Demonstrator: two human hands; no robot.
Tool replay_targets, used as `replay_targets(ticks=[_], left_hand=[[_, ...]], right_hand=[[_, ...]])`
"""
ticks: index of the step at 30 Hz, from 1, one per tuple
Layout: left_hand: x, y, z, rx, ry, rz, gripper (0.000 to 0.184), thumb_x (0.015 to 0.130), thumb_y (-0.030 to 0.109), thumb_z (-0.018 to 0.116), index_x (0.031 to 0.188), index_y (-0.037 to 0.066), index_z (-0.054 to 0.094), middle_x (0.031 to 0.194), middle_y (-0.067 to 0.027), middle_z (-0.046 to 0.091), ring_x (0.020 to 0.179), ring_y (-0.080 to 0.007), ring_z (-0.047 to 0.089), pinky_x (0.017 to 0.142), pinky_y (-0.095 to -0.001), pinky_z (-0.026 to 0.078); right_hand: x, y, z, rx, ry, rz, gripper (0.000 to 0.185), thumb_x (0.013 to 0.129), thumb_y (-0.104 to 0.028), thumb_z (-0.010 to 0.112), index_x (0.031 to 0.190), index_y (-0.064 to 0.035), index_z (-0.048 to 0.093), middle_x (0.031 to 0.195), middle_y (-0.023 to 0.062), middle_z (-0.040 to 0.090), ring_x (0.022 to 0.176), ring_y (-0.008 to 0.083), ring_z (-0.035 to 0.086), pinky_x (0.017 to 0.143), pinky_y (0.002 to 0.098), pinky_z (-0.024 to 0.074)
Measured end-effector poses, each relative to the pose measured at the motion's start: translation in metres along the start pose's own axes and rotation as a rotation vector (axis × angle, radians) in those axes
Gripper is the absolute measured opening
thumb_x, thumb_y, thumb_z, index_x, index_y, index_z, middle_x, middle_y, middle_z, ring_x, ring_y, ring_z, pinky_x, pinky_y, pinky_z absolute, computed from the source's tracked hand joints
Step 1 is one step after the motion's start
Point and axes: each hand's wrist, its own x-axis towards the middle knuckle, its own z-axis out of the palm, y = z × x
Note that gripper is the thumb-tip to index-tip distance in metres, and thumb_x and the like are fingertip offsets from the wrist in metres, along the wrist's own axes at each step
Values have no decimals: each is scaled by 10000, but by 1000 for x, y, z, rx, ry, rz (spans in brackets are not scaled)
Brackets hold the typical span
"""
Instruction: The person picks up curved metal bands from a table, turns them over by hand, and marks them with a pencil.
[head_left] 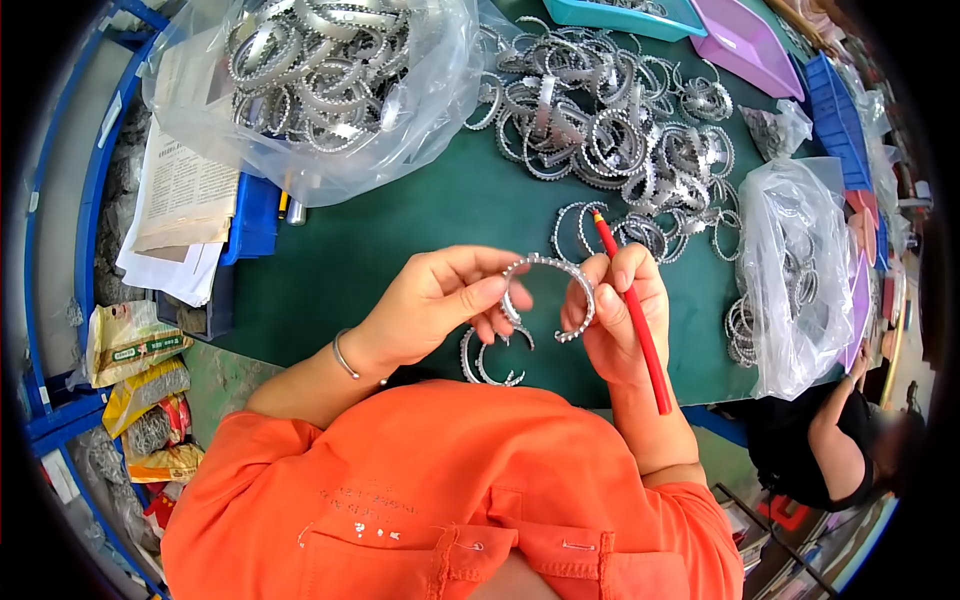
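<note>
Between my two hands is an open metal ring (548, 261) with a notched, beaded-looking edge and a gap at its lower side. My left hand (432, 300) pinches the ring's left side between thumb and fingers. With its thumb and fingers, my right hand (618, 345) holds the ring's right side. It also grips a red pencil (643, 335), slanted with its tip up toward the pile. Just below my left fingers, a couple of similar open rings (467, 358) lie on the green tabletop (380, 235) near my body.
A big heap of notched rings (610, 135) covers the back right. A clear bag of rings (320, 90) stands back left, beside papers (185, 200) and a blue bin (252, 215). Another plastic bag (795, 270) lies right. A pink tray (745, 45) is behind. A co-worker (830, 440) sits at right.
</note>
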Motion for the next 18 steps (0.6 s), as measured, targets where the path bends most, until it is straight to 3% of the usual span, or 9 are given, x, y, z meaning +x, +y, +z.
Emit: replay_targets(ticks=[3,7,10,18], left_hand=[[-3,3,3,-20,15,5,286,909,110,490,1152,-39,505,823,-109,619,667,-132,608,601,-240,507],[-4,4,1,-83,48,-19,281,902,104,501,1140,-44,509,816,-114,617,641,-123,611,597,-243,526],[-4,2,-2,-123,52,0,246,897,100,517,1099,-38,534,832,-115,623,670,-153,634,595,-249,545],[-2,3,1,-115,118,-4,243,890,102,527,1088,-38,532,821,-117,626,652,-136,628,586,-242,539]], right_hand=[[-1,-1,-1,3,63,54,186,848,1,550,869,-92,390,811,121,548,647,174,559,578,274,493],[-1,-2,-1,-184,162,66,152,865,4,521,883,-83,399,850,141,564,663,177,583,555,276,501],[-2,0,-5,-210,162,23,139,868,12,507,890,-71,398,865,156,570,669,171,591,563,268,513],[-4,-3,1,-307,187,10,154,858,22,523,889,-55,394,880,169,577,663,171,607,531,250,518]])
